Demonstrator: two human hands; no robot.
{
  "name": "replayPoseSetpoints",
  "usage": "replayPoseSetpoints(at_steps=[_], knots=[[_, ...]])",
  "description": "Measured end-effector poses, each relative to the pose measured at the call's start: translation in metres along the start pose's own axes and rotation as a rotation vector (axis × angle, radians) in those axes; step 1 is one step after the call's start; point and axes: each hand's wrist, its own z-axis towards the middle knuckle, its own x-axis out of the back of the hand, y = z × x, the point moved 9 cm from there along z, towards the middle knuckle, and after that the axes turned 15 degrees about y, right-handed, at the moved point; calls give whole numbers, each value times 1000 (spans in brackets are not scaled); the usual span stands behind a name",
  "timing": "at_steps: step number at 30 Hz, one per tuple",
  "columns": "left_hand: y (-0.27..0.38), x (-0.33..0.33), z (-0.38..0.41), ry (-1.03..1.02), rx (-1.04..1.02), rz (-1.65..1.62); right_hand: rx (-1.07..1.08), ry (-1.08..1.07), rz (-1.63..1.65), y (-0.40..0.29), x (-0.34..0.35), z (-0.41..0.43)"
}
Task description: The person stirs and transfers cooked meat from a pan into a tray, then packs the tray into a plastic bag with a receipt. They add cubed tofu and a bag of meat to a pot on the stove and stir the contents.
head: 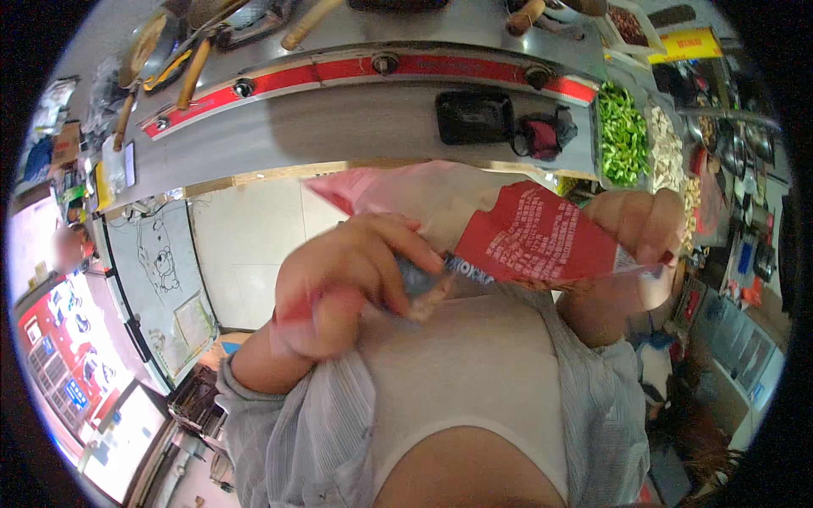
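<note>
A red and clear plastic bag (527, 232) with white printing is stretched in front of my chest, partly blurred. My right hand (635, 222) has its fingers curled over the bag's right end. At the other end, my left hand (346, 279) grips the bag with fingers bent over its edge. A blurred red and clear bit of plastic shows by my left thumb. Pale contents show through the clear part of the bag, but what they are I cannot tell. Part of the bag is hidden behind my left fingers.
Beyond the bag runs a steel cooking counter (356, 120) with a red control strip (419, 66). On it sit a black plastic tray (474, 117) and a dark and red bundle (545, 134). Chopped green vegetables (622, 136) fill a container at the right. Wooden-handled tools lie at the back.
</note>
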Motion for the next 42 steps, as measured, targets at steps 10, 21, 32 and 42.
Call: replayPoseSetpoints(at_steps=[10, 21, 32, 42], knots=[[-29, 62, -28, 285, 55, 786, -220, -116, -97, 58, -11, 19], [-114, 178, -47, 24, 391, 1182, -463, -194, 82, 219, -54, 53], [-199, 208, 6, -93, 330, 998, 573, 207, -1388, 269, 41, 78], [-205, 193, 3, -210, 188, 975, 47, -658, -1818, 344, -31, 61]])
